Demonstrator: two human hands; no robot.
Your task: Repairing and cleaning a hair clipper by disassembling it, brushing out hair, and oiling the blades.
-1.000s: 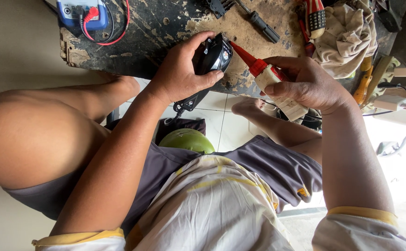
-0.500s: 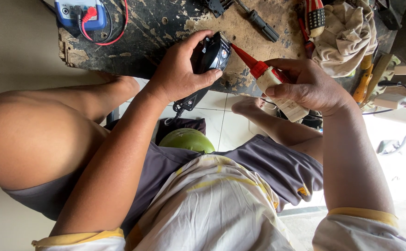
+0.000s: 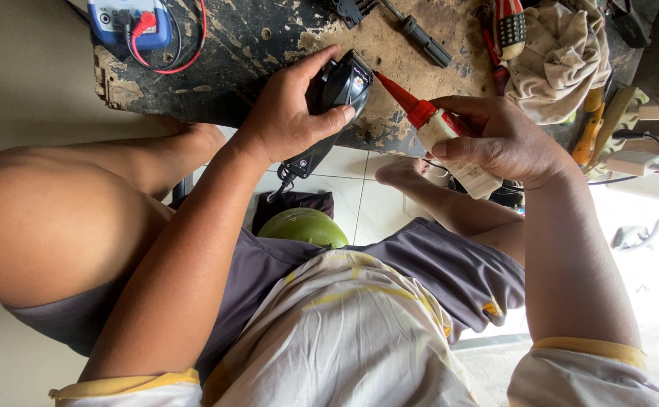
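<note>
Black device (image 3: 341,87): small, dark-cased, with a glossy face; upper centre of the frame, held just above the near edge of the workboard (image 3: 269,45). A black lead hangs from its lower end toward the floor.

Left hand (image 3: 288,117): fingers closed around the black device, thumb along its lower side, fingertips wrapped over the top.

Glue bottle (image 3: 439,132): white body, red tapered nozzle; right of centre, tilted, the nozzle tip touching or just beside the device's right edge, which of the two cannot be told.

Right hand (image 3: 507,143): fingers gripping the glue bottle around its body.

Workboard: dark, worn and scratched, with bare wood showing; across the top of the frame.

Blue meter (image 3: 130,19): upper left, on the board, with red wire (image 3: 186,56) looped beside it.

Screwdriver (image 3: 420,34): black-handled, top centre, lying on the board.

Crumpled cloth (image 3: 559,56): beige, upper right.

Green round object (image 3: 303,226): centre, on the tiled floor between the person's legs.

Person's bent knee (image 3: 50,226): left of frame.
</note>
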